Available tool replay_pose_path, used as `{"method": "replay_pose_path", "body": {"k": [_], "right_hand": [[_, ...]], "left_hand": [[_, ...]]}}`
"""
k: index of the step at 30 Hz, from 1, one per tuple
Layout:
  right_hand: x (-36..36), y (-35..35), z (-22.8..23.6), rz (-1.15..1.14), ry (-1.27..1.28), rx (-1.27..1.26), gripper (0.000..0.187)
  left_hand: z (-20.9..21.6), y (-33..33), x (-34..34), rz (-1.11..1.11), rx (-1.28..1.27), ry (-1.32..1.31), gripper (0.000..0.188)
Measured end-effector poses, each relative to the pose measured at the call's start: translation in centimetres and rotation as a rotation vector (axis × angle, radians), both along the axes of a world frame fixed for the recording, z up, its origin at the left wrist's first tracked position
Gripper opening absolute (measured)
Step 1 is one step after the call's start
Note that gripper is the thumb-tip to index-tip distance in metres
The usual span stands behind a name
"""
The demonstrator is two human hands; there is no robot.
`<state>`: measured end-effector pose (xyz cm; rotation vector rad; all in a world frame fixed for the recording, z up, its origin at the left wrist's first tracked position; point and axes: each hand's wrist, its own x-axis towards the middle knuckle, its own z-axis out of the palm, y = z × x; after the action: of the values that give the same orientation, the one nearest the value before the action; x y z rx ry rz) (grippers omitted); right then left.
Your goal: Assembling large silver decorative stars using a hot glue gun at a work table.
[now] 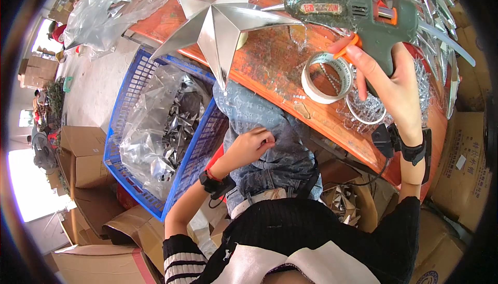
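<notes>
My right hand (391,79) grips a dark green hot glue gun (332,5) by its handle, fingers at the orange trigger. The gun's nozzle points left, close to a large silver five-pointed star (215,22) at the table edge. Whether the nozzle touches the star, I cannot tell. A translucent glue stick (447,43) sticks out of the gun's back end. Over my lap, my left hand (252,146) is closed with its fingers curled, and nothing shows in it. Below the gun stands a roll of tape (327,78) on the orange table (275,68).
A blue plastic basket (116,128) with silver pieces and clear plastic stands left of my legs. Shiny silver tinsel (423,84) and a white ring (366,120) lie at the table's right. Cardboard boxes (85,157) surround me. Plastic-wrapped silver pieces (104,17) sit at the far left.
</notes>
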<state>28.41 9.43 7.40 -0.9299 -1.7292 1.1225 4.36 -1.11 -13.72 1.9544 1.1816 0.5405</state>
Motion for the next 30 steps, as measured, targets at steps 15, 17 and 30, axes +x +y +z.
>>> {"method": "replay_pose_path", "body": {"k": [15,17,30], "right_hand": [[0.0,0.1,-0.4,-0.041,-0.028,-0.042,0.017],[0.2,0.3,-0.5,-0.044,-0.062,-0.029,0.018],[-0.1,0.1,-0.3,0.005,-0.020,-0.027,0.017]], "left_hand": [[-1.6,0.2,-0.7,-0.017,-0.056,-0.138,0.009],[-0.6,0.1,-0.3,-0.004,-0.098,-0.110,0.011],[-1.3,-0.5,0.3,0.070,-0.023,-0.077,0.012]]}}
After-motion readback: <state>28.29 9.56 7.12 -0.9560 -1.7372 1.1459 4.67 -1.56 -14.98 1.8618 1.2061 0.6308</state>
